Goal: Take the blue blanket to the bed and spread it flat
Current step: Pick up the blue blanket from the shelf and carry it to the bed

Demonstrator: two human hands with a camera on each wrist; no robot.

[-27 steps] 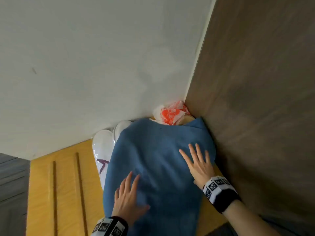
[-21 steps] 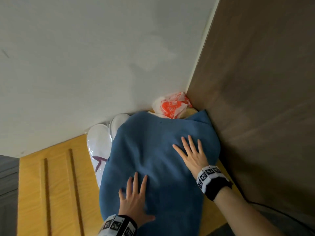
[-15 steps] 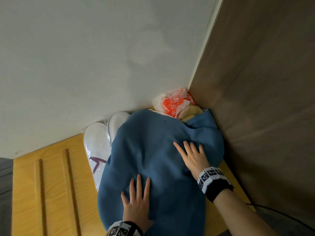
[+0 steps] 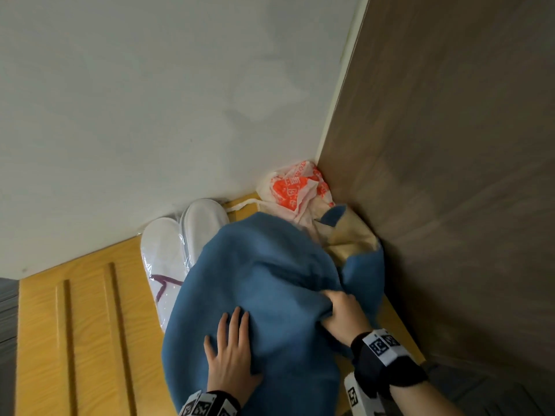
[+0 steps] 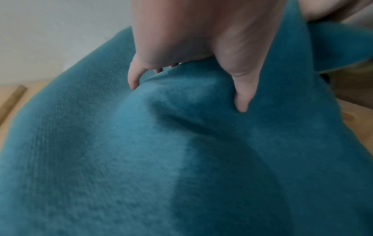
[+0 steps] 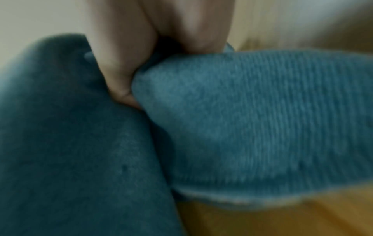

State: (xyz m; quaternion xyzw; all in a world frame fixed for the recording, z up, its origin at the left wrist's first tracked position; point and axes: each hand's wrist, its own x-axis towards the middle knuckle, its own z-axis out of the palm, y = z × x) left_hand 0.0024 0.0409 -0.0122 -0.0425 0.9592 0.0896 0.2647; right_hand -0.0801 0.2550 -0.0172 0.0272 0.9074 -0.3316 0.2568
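Note:
The blue blanket [image 4: 264, 280] lies bunched on a yellow wooden surface [image 4: 84, 325] in a corner. My left hand [image 4: 231, 352] rests on its near part with fingers spread and nearly straight; in the left wrist view the left hand [image 5: 191, 39] presses into the blanket [image 5: 181, 159], thumb dug into the cloth. My right hand [image 4: 339, 307] has its fingers curled round a fold at the blanket's right side. In the right wrist view the right hand [image 6: 141, 55] pinches the ribbed fold of the blanket [image 6: 252, 119], lifted a little off the wood. No bed is in view.
A pair of white slippers in clear plastic [image 4: 177, 250] lies against the white wall left of the blanket. An orange-and-white plastic bag [image 4: 297, 187] and a beige cloth bag [image 4: 351, 235] fill the corner behind it. A dark brown panel [image 4: 450, 175] stands close on the right.
My right hand went from lying flat on the blanket to gripping a fold and pulling it back, uncovering the beige bag. My left hand stayed flat and slid slightly nearer.

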